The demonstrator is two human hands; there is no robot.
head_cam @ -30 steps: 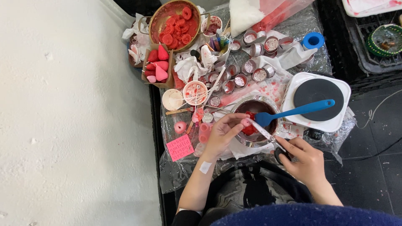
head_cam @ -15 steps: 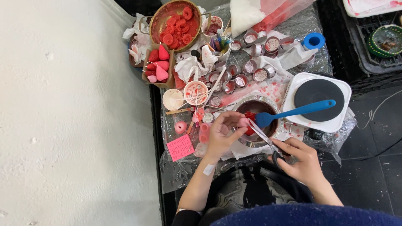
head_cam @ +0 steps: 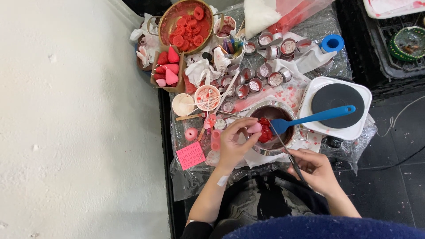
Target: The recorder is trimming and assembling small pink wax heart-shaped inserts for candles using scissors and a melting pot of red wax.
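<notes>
A: Left hand?

B: Fingers pinched together on a small pink candle, held at the 9 o'clock rim of the metal pot. A white plaster sits on the wrist.

A: Right hand?

B: Closed around the handles of thin scissors. The blades run toward 11 o'clock and end near the pink candle. Whether the blades touch it, cannot tell.

A: Pot contents?

B: Dark inside, with a clump of red wax at its 9 o'clock side. A blue spatula lies with its blade in the pot and its handle toward 3 o'clock, over a white hot plate with a black round top.

A: Surroundings on the table?

B: Plastic-wrapped surface. At 12 o'clock of the pot, rows of small metal cups. At 11 o'clock, a round pan of red wax shapes; below that a box of pink and red cone candles. At 9 o'clock of the left hand, a pink ring-shaped piece and a pink card. Blue tape roll at 1 o'clock.
</notes>
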